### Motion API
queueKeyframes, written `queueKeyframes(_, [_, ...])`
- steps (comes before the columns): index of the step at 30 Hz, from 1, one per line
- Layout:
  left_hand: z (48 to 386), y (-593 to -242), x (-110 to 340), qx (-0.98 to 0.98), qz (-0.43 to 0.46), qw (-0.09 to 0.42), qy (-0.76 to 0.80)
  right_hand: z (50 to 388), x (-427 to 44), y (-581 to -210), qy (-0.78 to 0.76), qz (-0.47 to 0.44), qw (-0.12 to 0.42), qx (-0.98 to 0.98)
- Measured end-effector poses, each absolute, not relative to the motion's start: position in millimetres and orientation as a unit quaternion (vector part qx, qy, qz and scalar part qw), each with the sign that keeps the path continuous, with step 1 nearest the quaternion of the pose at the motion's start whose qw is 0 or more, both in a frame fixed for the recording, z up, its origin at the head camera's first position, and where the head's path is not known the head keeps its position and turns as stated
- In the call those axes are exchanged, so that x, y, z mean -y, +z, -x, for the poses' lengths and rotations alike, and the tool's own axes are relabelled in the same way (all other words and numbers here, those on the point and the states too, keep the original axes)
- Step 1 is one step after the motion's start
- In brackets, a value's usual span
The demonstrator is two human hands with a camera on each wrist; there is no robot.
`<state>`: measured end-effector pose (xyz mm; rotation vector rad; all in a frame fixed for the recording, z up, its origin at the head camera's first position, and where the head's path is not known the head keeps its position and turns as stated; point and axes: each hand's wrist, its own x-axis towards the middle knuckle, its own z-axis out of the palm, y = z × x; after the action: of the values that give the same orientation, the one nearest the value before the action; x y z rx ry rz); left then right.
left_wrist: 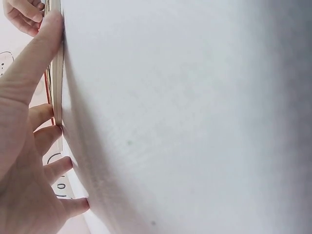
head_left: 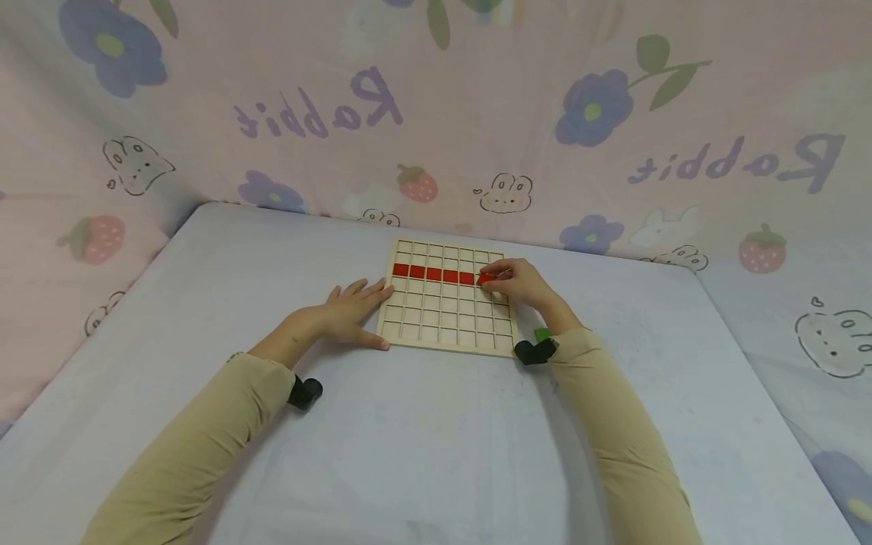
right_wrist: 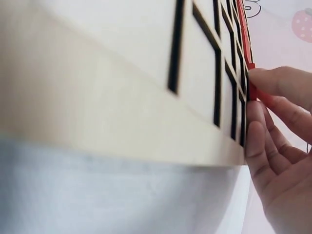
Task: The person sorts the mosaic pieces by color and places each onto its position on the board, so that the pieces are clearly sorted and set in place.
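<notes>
A square wooden grid board (head_left: 431,322) lies on the table, divided into small square cells. A row of red square tiles (head_left: 433,274) fills most of its second row from the far edge. My right hand (head_left: 521,281) pinches one more red tile (head_left: 484,279) between thumb and fingers at the right end of that row; in the right wrist view this red tile (right_wrist: 252,83) stands tilted against the board. My left hand (head_left: 350,312) rests spread at the board's left edge, with thumb and fingertips touching the rim. In the left wrist view the left thumb (left_wrist: 36,58) presses along the board's side.
A green piece (head_left: 541,334) lies on the table beside the board, partly hidden by the right wrist. Black wrist devices (head_left: 305,393) sit on both wrists. A white cloth covers the table (head_left: 422,439), and a printed curtain (head_left: 450,113) hangs behind it.
</notes>
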<state>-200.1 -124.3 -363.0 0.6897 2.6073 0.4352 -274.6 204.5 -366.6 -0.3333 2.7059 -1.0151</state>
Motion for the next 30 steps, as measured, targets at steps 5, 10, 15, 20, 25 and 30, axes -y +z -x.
queueKeyframes(5, [199.9,-362.9,123.3,-0.935,-0.246,0.203,0.153,273.7,-204.5,-366.3,-0.352,0.112,0.12,-0.922])
queueKeyframes(10, [199.4,-362.2,122.6,-0.936,-0.245,0.204,0.151,272.6,-204.9,-365.9,-0.36,0.113,0.12,-0.918])
queueKeyframes(15, [199.6,-362.1,123.0,-0.936,-0.243,0.205,0.151,271.9,-206.4,-366.4,-0.367,0.115,0.113,-0.916])
queueKeyframes(20, [199.4,-362.2,122.8,-0.936,-0.244,0.203,0.152,270.7,-208.2,-368.5,-0.377,0.104,0.108,-0.914])
queueKeyframes(25, [199.2,-362.1,123.2,-0.934,-0.246,0.203,0.16,270.3,-209.6,-369.6,-0.371,0.1,0.103,-0.917])
queueKeyframes(30, [199.7,-362.7,123.3,-0.934,-0.245,0.205,0.159,269.7,-212.0,-370.2,-0.366,0.088,0.103,-0.921])
